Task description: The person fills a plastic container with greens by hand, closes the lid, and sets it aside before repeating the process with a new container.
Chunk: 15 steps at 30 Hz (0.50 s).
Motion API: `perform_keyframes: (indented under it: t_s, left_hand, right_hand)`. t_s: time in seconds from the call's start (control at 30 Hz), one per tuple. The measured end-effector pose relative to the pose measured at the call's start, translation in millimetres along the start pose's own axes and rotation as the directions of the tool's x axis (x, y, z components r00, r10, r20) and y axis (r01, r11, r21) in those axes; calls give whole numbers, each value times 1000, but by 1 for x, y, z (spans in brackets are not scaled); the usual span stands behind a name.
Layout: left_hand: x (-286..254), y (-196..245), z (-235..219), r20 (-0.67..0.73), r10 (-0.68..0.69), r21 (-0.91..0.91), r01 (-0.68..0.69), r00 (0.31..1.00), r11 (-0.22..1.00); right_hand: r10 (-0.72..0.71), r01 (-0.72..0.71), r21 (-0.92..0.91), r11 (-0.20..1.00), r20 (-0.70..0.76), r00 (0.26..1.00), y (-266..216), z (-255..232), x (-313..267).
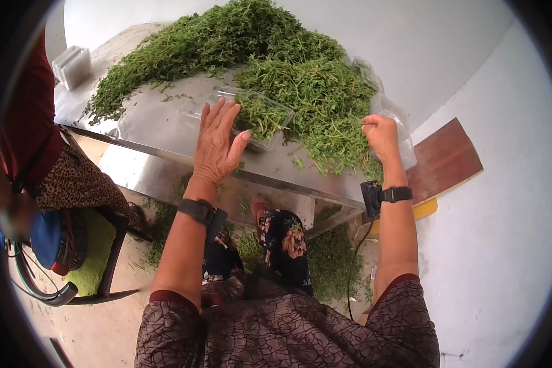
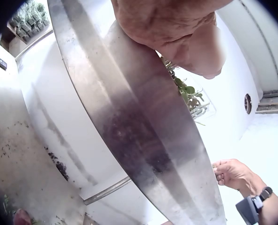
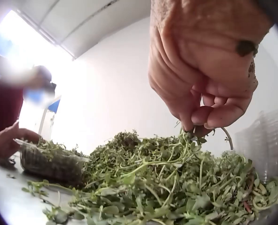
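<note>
A clear plastic box (image 3: pixel 50 166) filled with leafy green stems sits near the front edge of the metal table (image 1: pixel 159 110). At its left side is my left hand (image 1: pixel 218 141), fingers extended and thumb spread, fingertips by the rim. Behind and right of the box spreads a large heap of greens (image 1: pixel 313 80). Over the heap's right end, my right hand (image 1: pixel 383 141) pinches a green sprig (image 3: pixel 197 135) between thumb and fingers, as the right wrist view shows. In the left wrist view, the left palm covers most of the box.
Stacked clear boxes (image 1: pixel 72 66) stand at the table's far left. Clear plastic (image 1: pixel 398 126) lies beside the heap's right end, near a reddish-brown board (image 1: pixel 451 159). Another person (image 1: pixel 30 116) is at the left, by a chair with a green cover (image 1: pixel 95 251). Greens (image 1: pixel 334 264) lie on the floor.
</note>
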<state>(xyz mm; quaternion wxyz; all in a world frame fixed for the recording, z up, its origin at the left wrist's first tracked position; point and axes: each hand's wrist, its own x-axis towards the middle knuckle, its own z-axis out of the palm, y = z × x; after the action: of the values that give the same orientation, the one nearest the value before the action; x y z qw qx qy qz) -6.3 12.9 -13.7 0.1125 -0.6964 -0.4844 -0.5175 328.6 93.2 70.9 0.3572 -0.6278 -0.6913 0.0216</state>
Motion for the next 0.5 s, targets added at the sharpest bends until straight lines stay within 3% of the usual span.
perform_keyframes:
  t_s: [0.07,0.17,0.3,0.37,0.5]
  left_hand:
    - [0,-1,-1,0,0,5,0,1000,1000]
    - [1,-1,-1,-2,2,10,-2,1000,1000]
    - [1,0,-1,-5,-5,21,5,1000,1000]
    - [1,0,0,-7,-8,27,8,1000,1000]
    - [1,-1,1,0,-8,27,8,1000,1000]
  right_hand:
    - [86,-110,290,951,95,992,-10,-13,2]
    - [122,-165,418,893,128,984,-25,-20,-3]
    - [87,-123,379,917,112,990,-18,-13,-9]
    - [89,-179,286,941,301,949,-12,-7,-11]
    - [97,-131,98,987,289,952,-8,4,-18]
